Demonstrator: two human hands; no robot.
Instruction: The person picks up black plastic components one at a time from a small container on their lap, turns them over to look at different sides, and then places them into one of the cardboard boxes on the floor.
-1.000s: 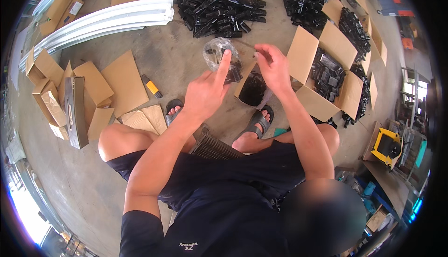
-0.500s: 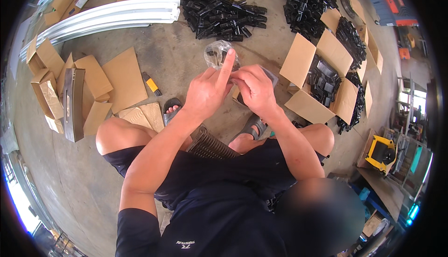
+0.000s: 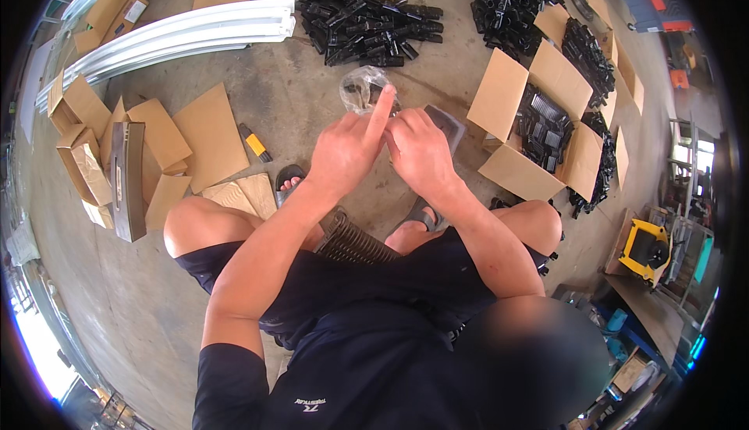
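Note:
My left hand (image 3: 342, 153) and my right hand (image 3: 421, 151) meet in front of me, above the floor. The left index finger points away from me, while its other fingers are curled in. Closed fingers of the right hand press up against the left hand. Whatever the two hold between them is hidden behind the knuckles. Just beyond the fingertips lies a clear plastic bag (image 3: 363, 87) with something dark in it. To the right of my right hand, partly covered by it, is a dark flat piece in clear plastic (image 3: 448, 127).
Piles of black plastic parts (image 3: 363, 23) lie ahead. An open cardboard box (image 3: 496, 90) full of them stands at right. At left are opened cartons (image 3: 160, 127), a long brown box (image 3: 125, 180), a yellow-and-black marker-like object (image 3: 254, 143) and white metal rails (image 3: 195, 28).
My right hand has turned and shifted slightly left, closer against the left hand. More of the dark flat piece beside it shows. The left index finger stays extended.

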